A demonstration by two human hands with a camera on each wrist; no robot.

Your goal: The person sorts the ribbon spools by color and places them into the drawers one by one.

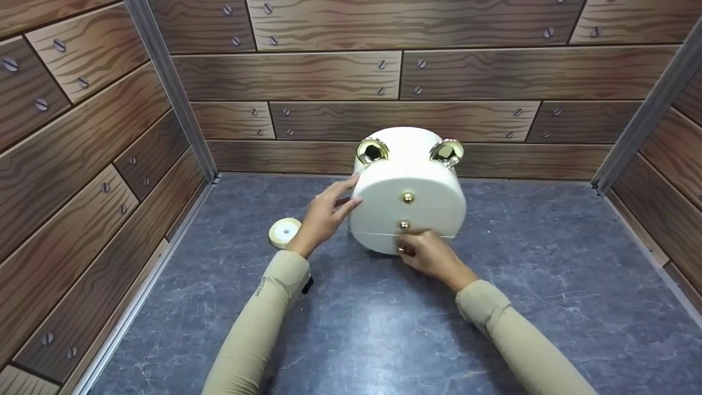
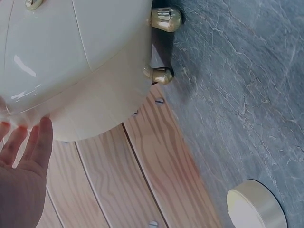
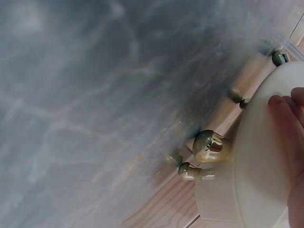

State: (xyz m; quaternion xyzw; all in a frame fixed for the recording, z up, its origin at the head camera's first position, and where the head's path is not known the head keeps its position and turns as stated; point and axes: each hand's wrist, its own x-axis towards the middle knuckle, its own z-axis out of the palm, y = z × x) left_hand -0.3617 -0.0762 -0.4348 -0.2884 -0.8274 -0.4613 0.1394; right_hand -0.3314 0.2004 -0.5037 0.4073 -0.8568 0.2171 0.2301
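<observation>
Head view: right grip (image 1: 430,254) pinched the lowest knob (image 1: 401,249) at six o'clock; left grip (image 1: 323,216), spread, touched the white box (image 1: 436,206) at ten; steady bracing seemed wise.

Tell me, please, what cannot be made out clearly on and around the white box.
Head view: lowest knob, partly covered by the right hand.
Head view: inside of the white box, hidden by its front.
Head view: dark thing beside the left sleeve, too small to identify.
Left wrist view: roll, cut off by the bottom edge.
Right wrist view: grey surface, blurred; right hand, cut off by the right edge.
</observation>
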